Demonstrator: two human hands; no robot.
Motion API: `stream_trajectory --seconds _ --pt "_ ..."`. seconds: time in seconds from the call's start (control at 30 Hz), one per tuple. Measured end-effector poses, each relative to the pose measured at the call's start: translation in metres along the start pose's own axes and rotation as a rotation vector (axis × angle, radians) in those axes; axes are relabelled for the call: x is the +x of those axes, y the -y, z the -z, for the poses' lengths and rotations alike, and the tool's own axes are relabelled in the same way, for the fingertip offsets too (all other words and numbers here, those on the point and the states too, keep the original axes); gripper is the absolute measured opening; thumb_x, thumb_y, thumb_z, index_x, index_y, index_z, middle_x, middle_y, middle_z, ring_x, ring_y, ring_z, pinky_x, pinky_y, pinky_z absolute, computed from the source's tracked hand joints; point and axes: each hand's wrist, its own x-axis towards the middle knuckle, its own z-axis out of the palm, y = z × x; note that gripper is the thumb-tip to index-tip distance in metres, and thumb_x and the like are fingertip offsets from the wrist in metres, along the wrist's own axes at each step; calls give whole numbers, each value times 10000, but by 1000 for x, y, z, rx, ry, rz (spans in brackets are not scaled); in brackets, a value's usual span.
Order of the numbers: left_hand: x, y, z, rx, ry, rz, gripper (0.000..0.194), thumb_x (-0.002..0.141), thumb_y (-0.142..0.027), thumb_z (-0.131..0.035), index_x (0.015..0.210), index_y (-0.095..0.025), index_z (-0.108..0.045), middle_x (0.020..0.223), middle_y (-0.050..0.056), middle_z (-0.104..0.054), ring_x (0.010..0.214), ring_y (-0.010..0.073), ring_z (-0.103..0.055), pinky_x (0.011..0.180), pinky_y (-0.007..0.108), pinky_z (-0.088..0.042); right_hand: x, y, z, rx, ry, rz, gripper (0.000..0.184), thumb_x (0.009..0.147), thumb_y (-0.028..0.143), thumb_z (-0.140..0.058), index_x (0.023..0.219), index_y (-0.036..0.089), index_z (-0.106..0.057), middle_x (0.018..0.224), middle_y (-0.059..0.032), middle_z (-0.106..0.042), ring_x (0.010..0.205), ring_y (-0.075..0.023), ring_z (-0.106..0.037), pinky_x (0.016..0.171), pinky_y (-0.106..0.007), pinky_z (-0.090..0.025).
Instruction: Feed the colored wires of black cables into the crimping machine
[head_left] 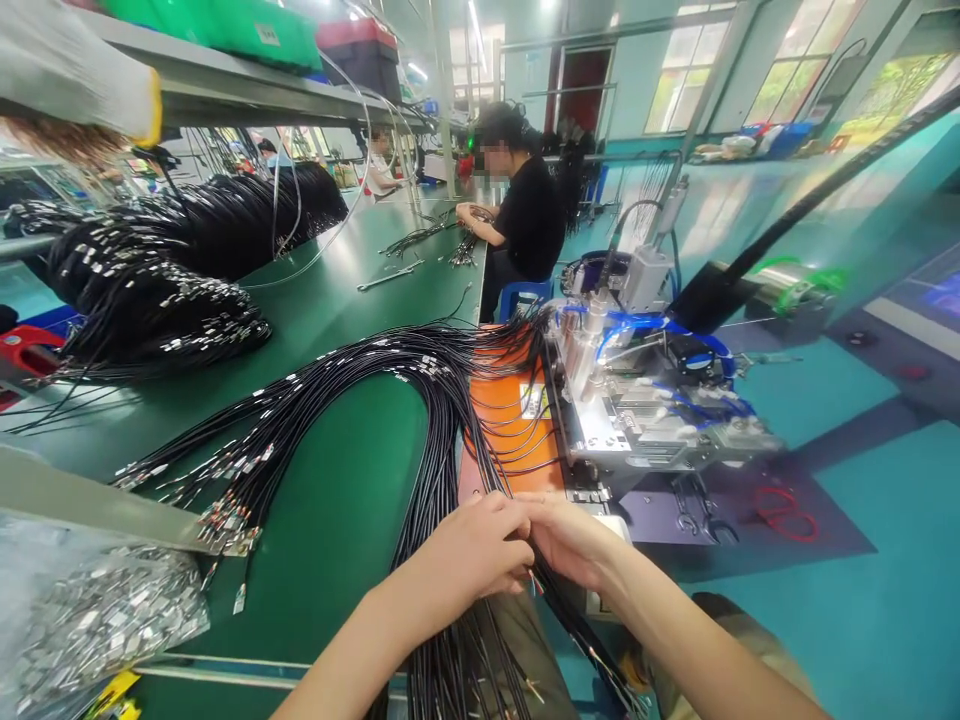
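Note:
A thick bundle of thin black wires (420, 400) with metal terminals arcs over the green bench (352, 500) and hangs off its near edge. My left hand (469, 550) and my right hand (570, 535) meet at the bench edge, fingers pinched together on wires from this bundle. The two hands touch each other. Loose wire ends (480, 670) dangle below my hands over my lap. The terminal ends (225, 510) of the bundle fan out to the left on the bench.
A small pneumatic press machine (637, 400) with blue hoses stands on an orange pad (510, 420) just beyond my hands. A big heap of black wires (165, 280) lies at far left, a bag of metal terminals (97, 610) near left. Another person (525, 210) sits farther along the bench.

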Motion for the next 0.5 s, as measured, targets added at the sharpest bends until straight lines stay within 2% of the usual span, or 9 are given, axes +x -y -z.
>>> stream_trajectory --seconds 0.1,0.23,0.37,0.5 --pt "0 -2 0 59 -11 -23 87 797 -249 -584 742 -185 -562 862 -3 -561 847 174 -466 686 283 -352 1 3 0 29 42 -27 118 675 247 -671 717 143 -634 687 -11 -589 635 -131 -528 572 -237 -416" --pt "3 -5 1 134 -37 -105 189 857 -184 -487 679 -174 -550 710 -12 -559 785 166 -488 643 283 -352 2 5 -4 23 67 -60 194 658 261 -707 785 126 -650 685 -27 -608 654 -138 -552 581 -229 -405" --pt "6 -8 14 181 -61 -200 293 891 -167 -402 632 -165 -538 623 -12 -527 679 156 -468 572 288 -338 6 1 -3 5 31 -44 212 598 241 -749 733 118 -642 648 -12 -597 588 -117 -517 532 -219 -356" --pt "6 -16 23 197 -82 -227 272 889 -141 -394 667 -150 -551 639 -2 -526 645 150 -441 579 293 -345 8 -1 -2 2 -49 -18 219 641 300 -728 704 119 -624 636 -6 -576 578 -109 -481 546 -228 -344"
